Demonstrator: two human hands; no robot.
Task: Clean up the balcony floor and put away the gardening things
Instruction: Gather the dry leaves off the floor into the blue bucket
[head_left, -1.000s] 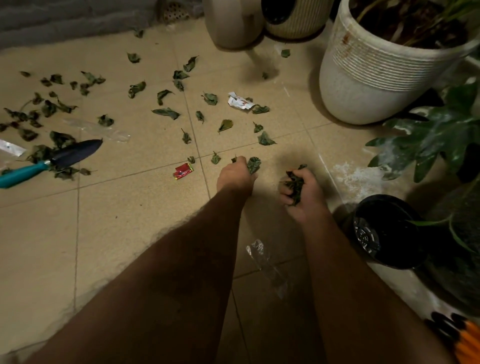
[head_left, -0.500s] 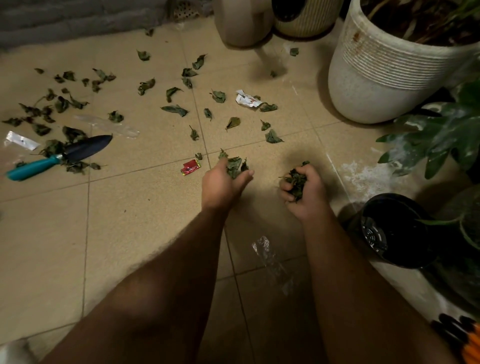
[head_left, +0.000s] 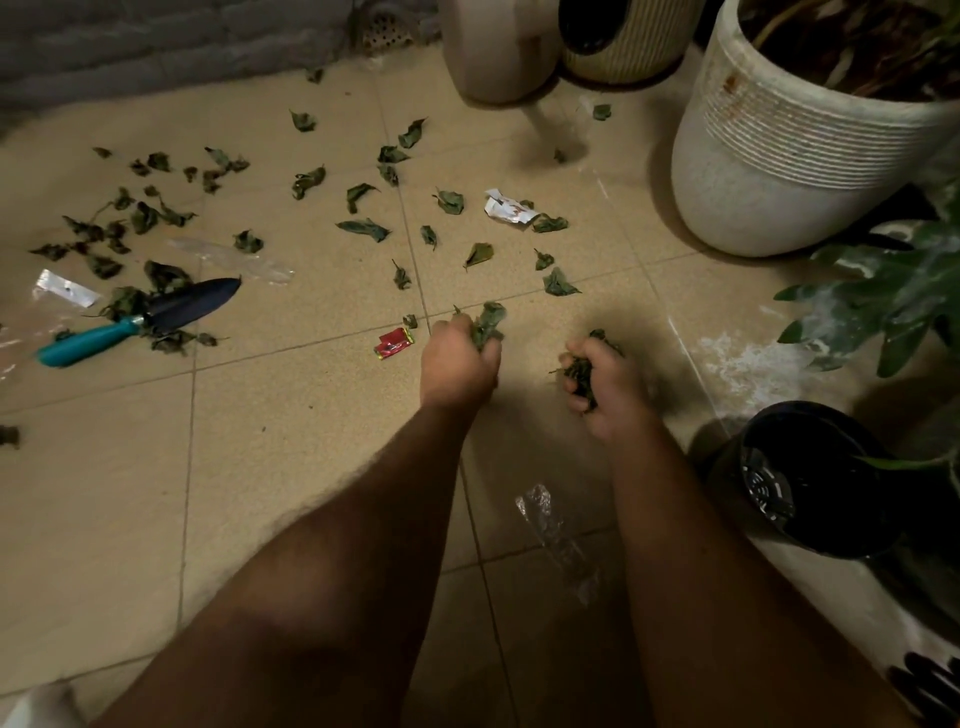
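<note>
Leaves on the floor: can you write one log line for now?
step: gathering leaves | left hand: grips leaves | right hand: grips leaves | trowel: on floor, untouched

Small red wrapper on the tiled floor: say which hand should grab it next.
Left. The left hand lies right beside the small red wrapper, though already gripping wilted leaves. The right hand is farther off, equally full.

Two bare forearms came in from the bottom edge, no sleeves in sight anywhere along them. The left hand and right hand wore no gloves, and no rings or watch showed, though the dim light may have hidden small details. Fine hair edged the left forearm.
</note>
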